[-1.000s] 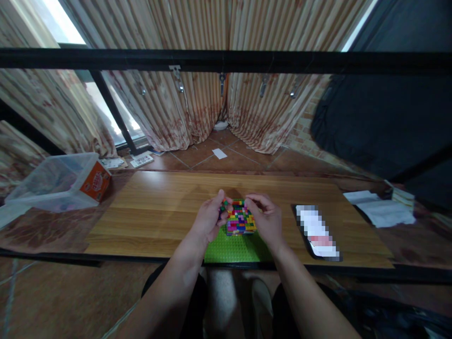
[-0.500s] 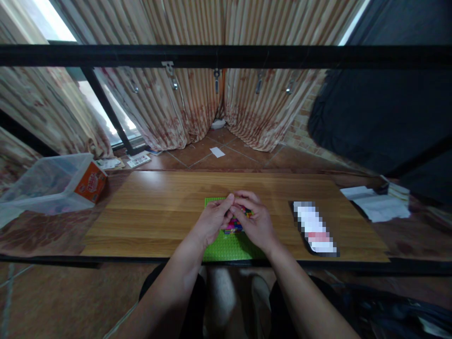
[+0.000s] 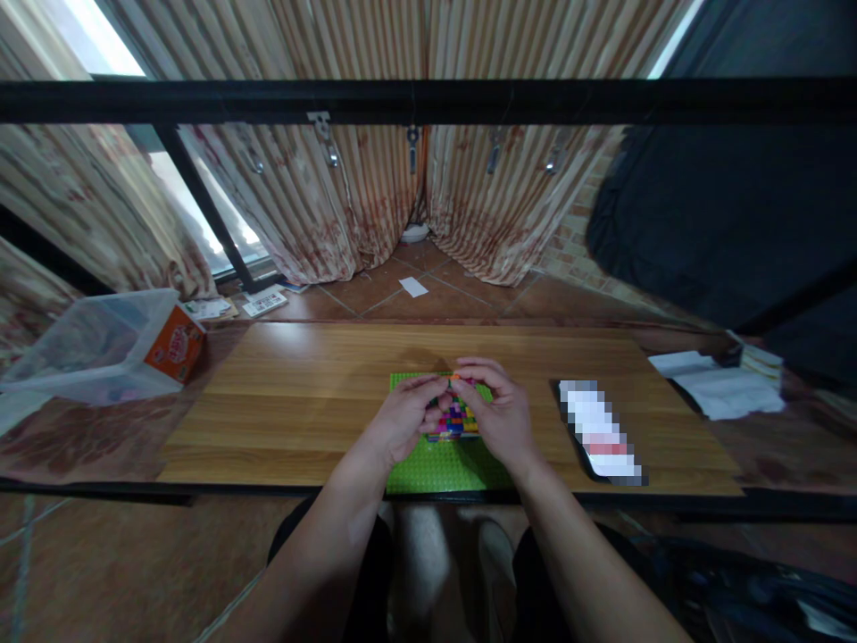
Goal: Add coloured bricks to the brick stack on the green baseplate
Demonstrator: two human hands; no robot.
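A green studded baseplate (image 3: 435, 473) lies on the wooden table. Built on it is a block of multicoloured toy bricks (image 3: 461, 420), in pink, purple, blue, yellow and orange, partly covered by my hands. My left hand (image 3: 408, 413) is at the block's left side, thumb and fingers pinched together at its top. My right hand (image 3: 499, 411) curves over the right side, thumb and index finger closed close to the left fingertips. Small bits of orange and green show between the fingertips, too small to tell whether they are held or part of the block.
A phone (image 3: 599, 433) with a blurred screen lies on the wooden table (image 3: 281, 402) to the right. A clear plastic bin (image 3: 100, 348) with an orange label stands at left. Papers (image 3: 723, 384) lie at right. A black bar (image 3: 428, 101) crosses in front of the curtains.
My right hand has shifted slightly right, parting a little from the left fingertips. More of the brick block now shows between the hands. My left hand has barely moved.
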